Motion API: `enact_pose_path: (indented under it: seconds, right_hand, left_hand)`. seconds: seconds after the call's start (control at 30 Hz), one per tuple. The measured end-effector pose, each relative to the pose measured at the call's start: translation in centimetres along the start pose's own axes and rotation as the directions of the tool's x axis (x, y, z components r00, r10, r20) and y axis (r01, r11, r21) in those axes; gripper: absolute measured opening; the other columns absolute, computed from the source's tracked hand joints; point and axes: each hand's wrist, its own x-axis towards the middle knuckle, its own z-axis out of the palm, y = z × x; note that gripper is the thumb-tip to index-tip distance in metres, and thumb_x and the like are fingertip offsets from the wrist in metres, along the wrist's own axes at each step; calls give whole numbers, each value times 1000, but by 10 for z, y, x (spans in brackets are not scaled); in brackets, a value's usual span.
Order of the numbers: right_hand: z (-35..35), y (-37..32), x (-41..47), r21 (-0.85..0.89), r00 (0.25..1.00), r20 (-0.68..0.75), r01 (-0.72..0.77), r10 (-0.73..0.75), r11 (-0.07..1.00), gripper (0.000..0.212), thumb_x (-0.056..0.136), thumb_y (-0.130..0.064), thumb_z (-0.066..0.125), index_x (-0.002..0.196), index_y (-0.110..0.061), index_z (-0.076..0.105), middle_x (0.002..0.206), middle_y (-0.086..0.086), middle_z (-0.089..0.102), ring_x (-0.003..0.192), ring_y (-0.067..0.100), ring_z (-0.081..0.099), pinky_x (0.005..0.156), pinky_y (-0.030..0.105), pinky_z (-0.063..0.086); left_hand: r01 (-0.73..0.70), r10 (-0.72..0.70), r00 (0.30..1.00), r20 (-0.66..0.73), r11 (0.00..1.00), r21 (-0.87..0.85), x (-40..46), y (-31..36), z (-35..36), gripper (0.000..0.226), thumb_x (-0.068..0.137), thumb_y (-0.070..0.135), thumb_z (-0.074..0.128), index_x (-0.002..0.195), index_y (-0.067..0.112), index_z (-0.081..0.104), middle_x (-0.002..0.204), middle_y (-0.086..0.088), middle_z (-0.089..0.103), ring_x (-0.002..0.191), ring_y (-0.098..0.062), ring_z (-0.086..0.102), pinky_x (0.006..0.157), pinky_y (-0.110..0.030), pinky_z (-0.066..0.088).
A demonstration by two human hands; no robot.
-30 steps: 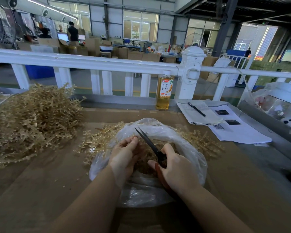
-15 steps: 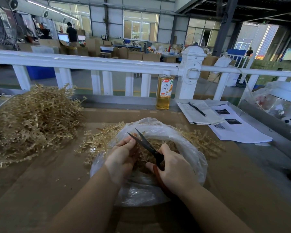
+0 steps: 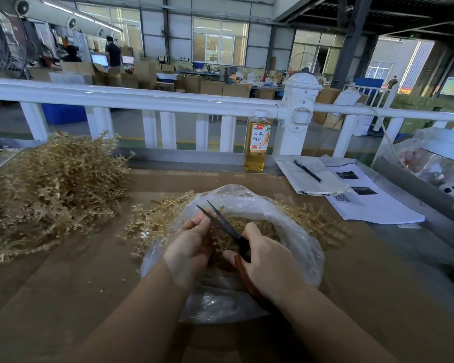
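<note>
A clear plastic bag (image 3: 296, 226) lies open on the brown table, holding small tan cut pieces. My right hand (image 3: 270, 265) grips red-handled scissors (image 3: 224, 222) over the bag's mouth, the dark blades parted and pointing up-left. My left hand (image 3: 192, 244) pinches a tan branched sprig right at the blades; the sprig itself is mostly hidden by the fingers. More tan sprigs (image 3: 152, 221) lie just left of the bag and others (image 3: 315, 221) behind its right side.
A large heap of tan sprigs (image 3: 50, 189) fills the table's left. A bottle of amber drink (image 3: 257, 142) stands at the back by a white railing (image 3: 142, 99). A notebook with a pen (image 3: 308, 174) and printed sheets (image 3: 372, 205) lie at right.
The scissor blades have opened from nearly closed to parted. My left hand has shifted slightly up toward the blades with the sprig.
</note>
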Motion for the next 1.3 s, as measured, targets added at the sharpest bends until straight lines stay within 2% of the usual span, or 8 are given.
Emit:
enact_pose_path:
  seconds: [0.13,0.33,0.53,0.73,0.8,0.9,1.1,1.3]
  right_hand:
    - [3,-3,1,-20,999,-43,23,-23,1000,34,90,-56,50,100,-27,36,87,-6,60,82,14,59,71,27,47]
    - [7,-1,-4,-44,997,-75,13,-17,999,38,89,-59,48,105,-27,36,93,-5,58,89,15,56,71,25,40]
    - [7,2,-6,-40,996,-88,2,-6,999,38,89,-58,49,106,-27,36,95,-5,59,92,15,57,70,22,35]
    - [5,-1,-6,-22,999,-49,-6,5,1000,35,89,-57,50,99,-29,32,87,-7,55,86,14,56,67,23,35]
    - [4,-2,-5,-4,999,-41,-9,9,1000,34,89,-56,51,100,-28,34,88,-6,58,86,15,57,68,25,39]
    - [0,-3,-4,25,1000,-16,-12,13,1000,34,90,-54,53,102,-25,39,91,-4,62,86,15,60,74,29,48]
    - [-1,-4,-3,64,999,-22,-25,26,998,33,89,-53,55,98,-26,39,86,-7,61,81,13,60,73,29,48]
    - [3,-5,-3,23,999,-52,-10,12,1000,34,89,-55,53,97,-27,34,87,-6,62,80,13,60,69,26,45]
  left_hand:
    - [-4,3,999,-32,999,-46,-2,2,3,20,96,1,46,82,10,57,57,-1,67,49,-12,65,50,-26,55]
    - [-1,1,999,-36,1000,2,-5,2,4,23,97,5,46,79,11,59,58,-2,65,49,-14,63,53,-29,54]
    - [10,-11,998,-56,1000,-19,-8,1,6,22,95,2,48,77,9,58,57,-3,65,49,-14,64,48,-27,55]
    - [12,-16,998,-66,998,-54,-9,2,8,22,95,3,48,76,10,57,52,-2,64,47,-14,64,45,-24,54]
    - [27,-29,998,-55,999,-32,-8,2,7,22,96,5,47,77,11,58,59,-4,65,59,-18,63,52,-27,54]
    - [48,-49,997,-53,999,-14,-7,2,7,21,98,8,45,79,11,55,76,-9,60,69,-22,57,48,-28,54]
    - [45,-46,998,-48,999,-30,-7,1,9,19,97,7,47,81,10,57,82,-9,58,71,-21,57,46,-26,54]
    - [9,-10,999,-44,1000,-22,-6,-2,8,20,97,6,45,79,9,54,79,-9,56,62,-18,58,43,-22,52]
